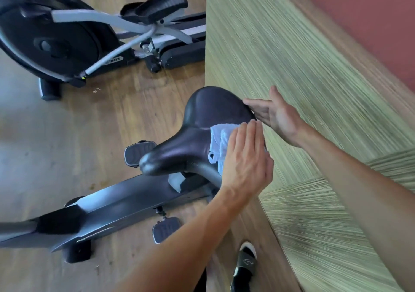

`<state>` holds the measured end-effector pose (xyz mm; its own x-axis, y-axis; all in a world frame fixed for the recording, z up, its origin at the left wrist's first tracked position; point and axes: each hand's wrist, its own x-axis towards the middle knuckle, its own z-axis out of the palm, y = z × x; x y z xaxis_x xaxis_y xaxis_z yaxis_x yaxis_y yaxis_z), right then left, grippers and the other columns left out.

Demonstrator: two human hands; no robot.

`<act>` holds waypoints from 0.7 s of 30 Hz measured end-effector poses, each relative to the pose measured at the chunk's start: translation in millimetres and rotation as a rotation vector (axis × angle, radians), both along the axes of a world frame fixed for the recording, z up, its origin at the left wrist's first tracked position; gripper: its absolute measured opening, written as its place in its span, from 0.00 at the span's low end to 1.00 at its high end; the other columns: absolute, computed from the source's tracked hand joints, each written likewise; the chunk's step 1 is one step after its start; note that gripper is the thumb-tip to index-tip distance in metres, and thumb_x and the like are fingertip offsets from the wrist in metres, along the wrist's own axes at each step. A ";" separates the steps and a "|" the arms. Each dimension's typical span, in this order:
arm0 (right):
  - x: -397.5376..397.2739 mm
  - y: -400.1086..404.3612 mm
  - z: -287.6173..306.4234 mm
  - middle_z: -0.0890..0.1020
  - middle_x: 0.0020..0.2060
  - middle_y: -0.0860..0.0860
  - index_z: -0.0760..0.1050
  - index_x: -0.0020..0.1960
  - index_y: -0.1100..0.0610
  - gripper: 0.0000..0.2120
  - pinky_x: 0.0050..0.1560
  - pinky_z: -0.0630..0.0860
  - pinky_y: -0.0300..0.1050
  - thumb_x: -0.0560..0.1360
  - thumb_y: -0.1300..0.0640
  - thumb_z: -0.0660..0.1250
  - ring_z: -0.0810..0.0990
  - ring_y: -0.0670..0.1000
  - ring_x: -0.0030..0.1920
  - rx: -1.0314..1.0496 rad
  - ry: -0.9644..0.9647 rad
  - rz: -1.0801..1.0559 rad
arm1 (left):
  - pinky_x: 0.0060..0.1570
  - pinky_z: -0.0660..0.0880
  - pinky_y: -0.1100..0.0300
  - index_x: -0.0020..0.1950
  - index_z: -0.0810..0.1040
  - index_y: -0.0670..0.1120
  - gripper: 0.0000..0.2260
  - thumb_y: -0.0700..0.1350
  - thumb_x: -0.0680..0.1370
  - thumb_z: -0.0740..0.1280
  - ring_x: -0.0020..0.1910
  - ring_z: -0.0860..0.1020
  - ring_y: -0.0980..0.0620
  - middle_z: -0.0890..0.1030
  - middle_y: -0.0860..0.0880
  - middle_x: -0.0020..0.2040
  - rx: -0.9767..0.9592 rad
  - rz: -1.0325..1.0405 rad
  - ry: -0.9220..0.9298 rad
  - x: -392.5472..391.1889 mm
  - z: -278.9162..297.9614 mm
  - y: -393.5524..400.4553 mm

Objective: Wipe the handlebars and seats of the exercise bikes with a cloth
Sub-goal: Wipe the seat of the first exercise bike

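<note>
Left hand (246,154) lies flat, fingers straight and together, pressing a pale blue cloth (221,142) onto the rear right part of the black bike seat (199,125). Right hand (272,114) is open, palm facing left, fingertips touching the seat's rear edge just beside the striped green wall panel (292,67). The seat stands on a grey post above the exercise bike frame (116,204), with one pedal (139,152) to each side. An elliptical trainer (67,40) stands well apart on the wooden floor (116,112). A black sandal (246,262) shows at bottom.
</note>
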<state>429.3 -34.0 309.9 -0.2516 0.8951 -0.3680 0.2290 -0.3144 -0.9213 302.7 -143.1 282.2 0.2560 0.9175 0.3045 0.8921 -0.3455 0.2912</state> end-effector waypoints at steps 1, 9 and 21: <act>3.5 2.5 4.2 0.75 0.73 0.50 0.74 0.73 0.58 0.39 0.78 0.62 0.45 0.85 0.37 0.36 0.70 0.46 0.75 -0.008 -0.009 0.020 | 0.76 0.58 0.45 0.77 0.66 0.33 0.30 0.48 0.78 0.62 0.73 0.67 0.37 0.71 0.36 0.74 0.001 -0.007 0.015 7.1 1.7 1.2; -6.6 -11.4 -8.6 0.71 0.76 0.49 0.71 0.75 0.59 0.32 0.77 0.60 0.38 0.87 0.43 0.39 0.67 0.43 0.76 0.098 0.014 -0.030 | 0.71 0.68 0.45 0.72 0.74 0.36 0.28 0.48 0.74 0.66 0.67 0.75 0.37 0.77 0.37 0.67 0.097 -0.015 -0.148 -34.2 -4.4 -3.6; -20.4 -30.7 -38.4 0.69 0.76 0.41 0.69 0.77 0.52 0.26 0.80 0.54 0.41 0.88 0.44 0.44 0.63 0.36 0.76 0.199 0.093 -0.100 | 0.66 0.68 0.49 0.65 0.79 0.38 0.25 0.45 0.69 0.66 0.60 0.76 0.41 0.80 0.42 0.61 0.148 0.462 -0.294 -51.1 -5.6 6.3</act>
<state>409.0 -64.7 271.5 -0.1830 0.9698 -0.1609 0.1173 -0.1410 -0.9830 251.6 -136.8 276.6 -0.2767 0.8562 0.4363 0.8492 0.0053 0.5281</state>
